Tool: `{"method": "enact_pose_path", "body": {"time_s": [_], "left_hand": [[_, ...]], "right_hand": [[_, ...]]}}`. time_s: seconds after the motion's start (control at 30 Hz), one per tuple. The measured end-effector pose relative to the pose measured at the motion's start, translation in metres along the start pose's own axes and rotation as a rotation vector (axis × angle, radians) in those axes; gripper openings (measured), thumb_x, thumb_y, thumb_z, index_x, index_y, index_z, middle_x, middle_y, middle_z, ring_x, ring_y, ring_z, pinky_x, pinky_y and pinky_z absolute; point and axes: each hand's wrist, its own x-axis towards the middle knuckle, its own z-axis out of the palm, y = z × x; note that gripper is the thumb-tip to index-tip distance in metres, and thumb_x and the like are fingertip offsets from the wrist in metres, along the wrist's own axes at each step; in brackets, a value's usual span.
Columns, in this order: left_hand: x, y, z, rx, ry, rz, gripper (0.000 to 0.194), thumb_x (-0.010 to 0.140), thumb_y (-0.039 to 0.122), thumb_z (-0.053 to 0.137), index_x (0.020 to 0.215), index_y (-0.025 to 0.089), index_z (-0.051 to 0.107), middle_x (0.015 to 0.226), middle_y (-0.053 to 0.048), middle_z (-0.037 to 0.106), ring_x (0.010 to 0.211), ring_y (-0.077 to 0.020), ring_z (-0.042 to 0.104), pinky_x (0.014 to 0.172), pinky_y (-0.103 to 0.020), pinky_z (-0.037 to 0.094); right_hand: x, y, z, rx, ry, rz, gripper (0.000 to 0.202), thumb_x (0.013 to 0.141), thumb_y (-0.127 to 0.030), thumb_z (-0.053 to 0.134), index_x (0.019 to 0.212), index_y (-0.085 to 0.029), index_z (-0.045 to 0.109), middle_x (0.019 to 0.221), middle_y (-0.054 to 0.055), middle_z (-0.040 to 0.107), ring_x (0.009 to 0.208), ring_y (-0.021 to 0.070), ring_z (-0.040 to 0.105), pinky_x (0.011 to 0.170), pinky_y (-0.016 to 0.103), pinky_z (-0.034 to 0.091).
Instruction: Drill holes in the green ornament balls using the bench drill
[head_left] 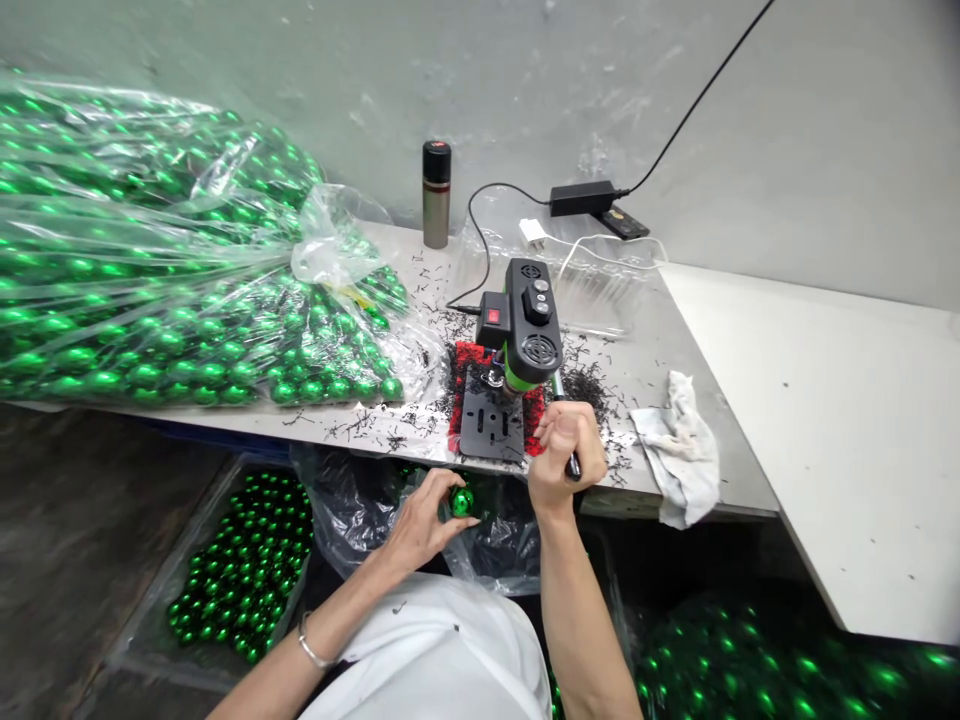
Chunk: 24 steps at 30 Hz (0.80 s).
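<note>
Left hand point(420, 520) pinching one shiny green ball point(463, 501), thumb and fingers — ball just off the front edge of the desk point(660, 340). Right hand point(568, 450) wrapped round the black handle point(574, 467) of the black machine point(531, 320) — black scraps point(586, 388) scattered around it.

From afar I made out a glossy green ball point(463, 502) before the front edge of the pale grey worktop point(667, 330). Near that edge I saw a black machine point(534, 320), green-banded with a red switch point(493, 315), on a red mat point(533, 405). Black scraps point(585, 388) speckled the worktop; the cloth point(684, 450) toward its front right corner was white.
</note>
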Motion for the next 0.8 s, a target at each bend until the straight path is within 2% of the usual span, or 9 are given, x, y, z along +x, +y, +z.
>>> {"method": "enact_pose_path", "body": {"time_s": [0.23,0.4,0.57,0.7,0.8], "left_hand": [[-0.001,-0.003,0.001,0.017,0.001,-0.017,0.035,0.082,0.035,0.075,0.11,0.023,0.058,0.103,-0.003,0.061,0.083,-0.0176,0.062,0.074,-0.029,0.053],[0.0,-0.002,0.002,-0.078,0.013,-0.078,0.034,0.081,0.035,0.075,0.108,0.022,0.059,0.104,-0.004,0.062,0.089,-0.0185,0.062,0.08,-0.031,0.052],[0.002,0.002,0.003,-0.299,0.122,-0.224,0.04,0.076,0.041,0.079,0.106,0.021,0.059,0.098,-0.003,0.064,0.09,-0.0194,0.062,0.083,-0.032,0.051],[0.005,0.01,0.004,-0.556,0.22,-0.248,0.05,0.069,0.045,0.085,0.103,0.02,0.057,0.096,-0.003,0.062,0.087,-0.0174,0.061,0.08,-0.03,0.052],[0.01,0.017,0.001,-0.702,0.227,-0.28,0.055,0.066,0.047,0.086,0.103,0.021,0.055,0.096,-0.002,0.062,0.082,-0.0153,0.063,0.078,-0.029,0.054]], "right_hand": [[0.001,-0.002,0.001,0.03,0.016,-0.015,0.033,0.096,-0.016,0.047,0.064,-0.021,0.044,0.067,-0.001,0.055,0.061,0.011,0.053,0.056,0.027,0.04],[0.002,-0.002,0.001,0.006,0.021,-0.003,0.033,0.097,-0.018,0.045,0.064,-0.021,0.044,0.065,-0.001,0.054,0.059,0.0112,0.053,0.054,0.028,0.04],[0.001,-0.001,0.0,-0.049,0.019,0.007,0.036,0.098,-0.023,0.045,0.062,-0.022,0.044,0.063,0.0,0.052,0.059,0.0133,0.052,0.054,0.031,0.039],[0.002,-0.002,0.0,-0.02,0.039,-0.003,0.039,0.098,-0.024,0.045,0.059,-0.023,0.044,0.061,0.0,0.051,0.058,0.0135,0.052,0.053,0.031,0.038],[0.002,-0.003,0.0,-0.035,0.041,0.0,0.04,0.098,-0.023,0.047,0.058,-0.022,0.045,0.061,-0.001,0.053,0.058,0.013,0.053,0.053,0.03,0.039]]}}
